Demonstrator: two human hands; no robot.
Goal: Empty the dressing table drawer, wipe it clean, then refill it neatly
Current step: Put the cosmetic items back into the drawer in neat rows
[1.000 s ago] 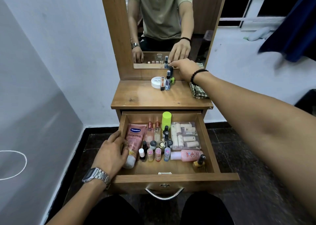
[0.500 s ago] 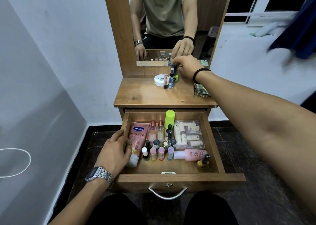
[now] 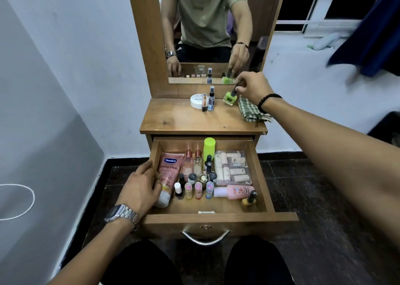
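Observation:
The open wooden drawer point(image 3: 263, 176) holds a pink Vaseline tube point(image 3: 170, 172), several small bottles, a lime-green roll-on point(image 3: 209, 147), a clear box of tubes point(image 3: 232, 168), a pink bottle point(image 3: 234, 191) and a yellow nail polish point(image 3: 249, 201). My left hand point(image 3: 141, 188) rests over the drawer's left wall, fingers curled on the Vaseline tube. On the tabletop point(image 3: 184, 120), my right hand point(image 3: 252, 88) pinches the dark cap of a green nail polish bottle point(image 3: 229, 98) standing next to a folded checked cloth point(image 3: 252, 110).
A white round jar point(image 3: 196, 100), a small orange bottle point(image 3: 204, 104) and a clear spray bottle point(image 3: 211, 99) stand at the back of the tabletop under the mirror point(image 3: 207, 31). A white wall is on the left, dark floor tiles below, my knees under the drawer handle point(image 3: 205, 238).
My right hand moved right along the back of the tabletop, carrying the green nail polish bottle away from the jar group to beside the cloth. My left hand stayed on the tube.

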